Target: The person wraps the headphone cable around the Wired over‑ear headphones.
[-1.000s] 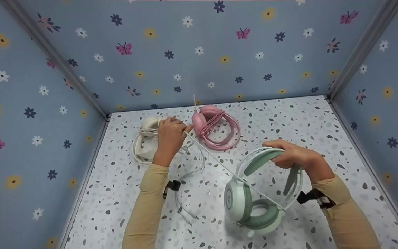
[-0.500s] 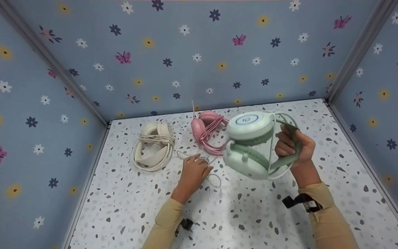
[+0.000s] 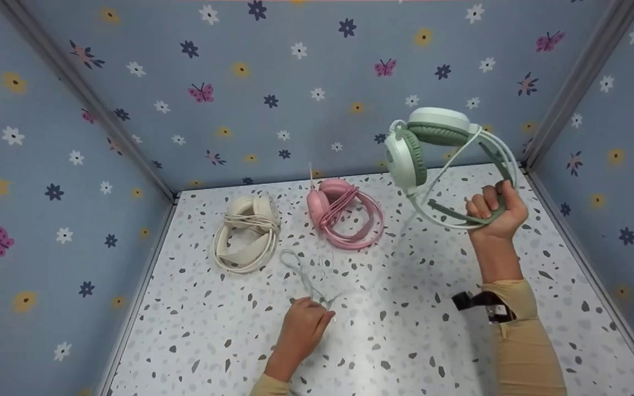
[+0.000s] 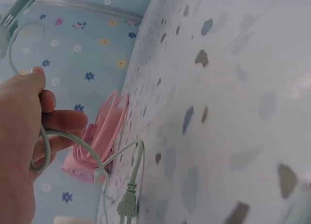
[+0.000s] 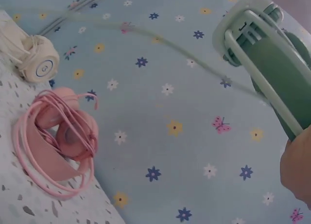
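Raised above the table's right side, the mint-green headphones (image 3: pixel 439 125) hang tilted from my right hand (image 3: pixel 498 212), whose fingers curl round the padded headband. In the right wrist view part of that green headband (image 5: pixel 279 71) shows beside the hand. Lower and to the left, my left hand (image 3: pixel 301 330) grips the thin green cable (image 3: pixel 300 269). The left wrist view shows this cable looped through the curled fingers, with its plug end (image 4: pixel 128 204) dangling beyond them. From the earcups the cable runs down toward the left hand, blurred in the head view.
Pink headphones (image 3: pixel 322 206) with their cable wound round them lie at the back middle of the speckled table (image 3: pixel 421 341). White headphones (image 3: pixel 264 212), likewise wrapped, lie to their left. Flower-patterned walls (image 3: pixel 317 66) enclose the back and both sides.
My right hand has lifted the green headphones up and back, turning them over. My left hand has left the white headphones and come nearer the front, drawing the cable along.
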Available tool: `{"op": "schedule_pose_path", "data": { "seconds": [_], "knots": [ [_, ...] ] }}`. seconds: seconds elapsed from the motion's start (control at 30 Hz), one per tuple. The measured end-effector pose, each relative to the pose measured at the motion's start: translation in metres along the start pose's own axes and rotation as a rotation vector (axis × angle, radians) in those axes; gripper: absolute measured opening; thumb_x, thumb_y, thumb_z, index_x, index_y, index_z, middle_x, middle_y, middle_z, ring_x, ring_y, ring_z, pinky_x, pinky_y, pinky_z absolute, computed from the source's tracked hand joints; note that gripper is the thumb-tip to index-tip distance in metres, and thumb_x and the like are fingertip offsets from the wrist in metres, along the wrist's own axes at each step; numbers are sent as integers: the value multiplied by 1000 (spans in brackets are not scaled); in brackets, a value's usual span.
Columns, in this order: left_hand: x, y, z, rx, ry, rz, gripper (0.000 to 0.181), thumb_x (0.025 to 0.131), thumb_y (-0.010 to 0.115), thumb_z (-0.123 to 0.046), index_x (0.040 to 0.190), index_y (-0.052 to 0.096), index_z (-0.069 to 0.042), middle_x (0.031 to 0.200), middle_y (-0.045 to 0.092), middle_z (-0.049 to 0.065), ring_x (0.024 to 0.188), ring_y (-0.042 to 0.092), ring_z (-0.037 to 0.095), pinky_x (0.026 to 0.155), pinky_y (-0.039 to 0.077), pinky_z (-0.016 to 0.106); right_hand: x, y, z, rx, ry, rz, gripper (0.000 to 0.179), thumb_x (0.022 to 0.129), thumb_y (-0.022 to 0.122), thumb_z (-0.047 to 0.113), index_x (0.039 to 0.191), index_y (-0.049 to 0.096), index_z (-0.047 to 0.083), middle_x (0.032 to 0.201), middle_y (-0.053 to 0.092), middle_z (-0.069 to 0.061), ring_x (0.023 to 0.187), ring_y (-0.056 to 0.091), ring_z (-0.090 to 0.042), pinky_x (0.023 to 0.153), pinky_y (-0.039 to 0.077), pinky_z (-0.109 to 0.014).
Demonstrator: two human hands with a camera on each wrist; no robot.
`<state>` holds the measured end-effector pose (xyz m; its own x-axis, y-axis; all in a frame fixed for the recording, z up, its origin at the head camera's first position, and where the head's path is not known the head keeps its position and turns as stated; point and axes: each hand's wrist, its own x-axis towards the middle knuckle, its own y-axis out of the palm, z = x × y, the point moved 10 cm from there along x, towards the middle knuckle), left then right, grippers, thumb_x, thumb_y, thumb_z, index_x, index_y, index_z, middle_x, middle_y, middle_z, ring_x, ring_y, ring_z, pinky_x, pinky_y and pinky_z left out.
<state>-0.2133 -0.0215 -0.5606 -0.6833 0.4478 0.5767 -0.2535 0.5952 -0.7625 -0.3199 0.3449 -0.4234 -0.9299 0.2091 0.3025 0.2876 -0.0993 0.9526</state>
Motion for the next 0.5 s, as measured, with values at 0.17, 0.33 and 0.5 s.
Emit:
{"op": "schedule_pose_path", "data": {
  "seconds": [0.17, 0.33, 0.5],
  "knots": [
    [-18, -38, 31, 163, -82, -103, 39, 97, 60, -32, 64, 54, -12, 66, 63, 2, 110, 60, 34, 97, 36, 59, 8, -5, 44, -74, -146, -93, 36, 108, 28, 16, 74, 34, 6, 52, 25, -3, 34, 27, -18, 40, 17, -27],
    [-13, -72, 37, 151, -1, -147, 36, 95, 65, -23, 64, 50, -13, 56, 50, -2, 69, 61, 16, 69, 50, 33, 5, -14, 68, -236, -237, -188, 33, 108, 29, 14, 76, 33, 7, 54, 22, -2, 34, 28, -16, 41, 17, -27],
    [-24, -98, 39, 35, -34, -147, 33, 91, 70, -22, 67, 48, -20, 55, 35, -13, 47, 24, -4, 40, 25, 16, 0, -19, 89, -402, -339, -281, 28, 107, 33, 13, 79, 31, 9, 58, 18, 0, 36, 27, -13, 45, 13, -27]
  ]
}}
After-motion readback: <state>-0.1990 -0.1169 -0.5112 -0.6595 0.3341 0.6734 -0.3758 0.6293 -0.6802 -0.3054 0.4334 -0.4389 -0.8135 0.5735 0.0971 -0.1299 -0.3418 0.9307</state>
